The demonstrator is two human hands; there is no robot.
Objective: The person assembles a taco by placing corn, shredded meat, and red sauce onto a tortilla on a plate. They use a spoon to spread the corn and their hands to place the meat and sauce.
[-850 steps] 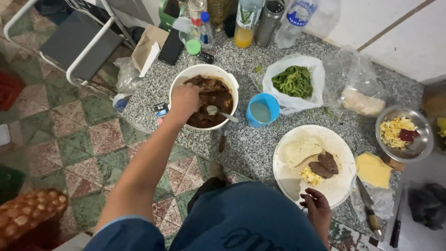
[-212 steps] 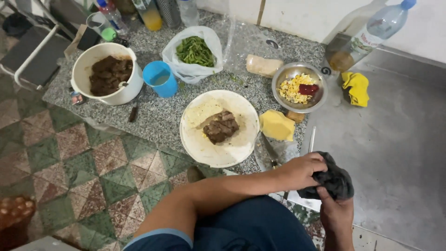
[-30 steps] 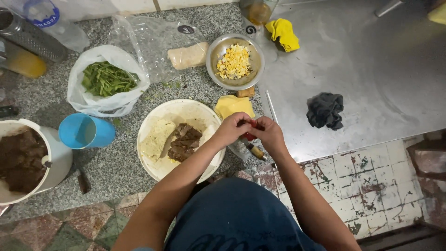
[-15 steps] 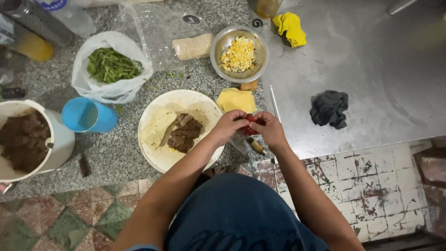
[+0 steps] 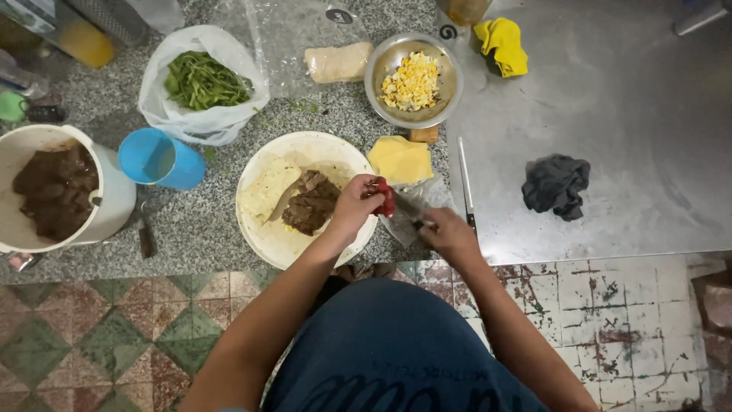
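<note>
- Left hand [image 5: 357, 204] pinches a small red item [image 5: 386, 198], fingers closed around it, over the right rim of the white plate [image 5: 263, 233]; right hand [image 5: 450, 235] clenched on a knife [image 5: 410, 207], blade tip touching the red item.
- White plate at the counter's near edge bears a flatbread [image 5: 268, 188] with dark cooked meat [image 5: 311, 202] on it; yellow slice [image 5: 401, 160] lies just beside the plate, right.
- Second knife [image 5: 464, 183] lies along the edge of the steel surface; dark cloth [image 5: 557, 185] well apart, right.
- Blue cup [image 5: 161, 159] and white pot of dark stew [image 5: 53, 189] stand left of the plate.
- Farther: bag of greens [image 5: 202, 84]; steel bowl of chopped egg [image 5: 412, 79]; wrapped dough [image 5: 338, 62]; yellow cloth [image 5: 501, 43].
</note>
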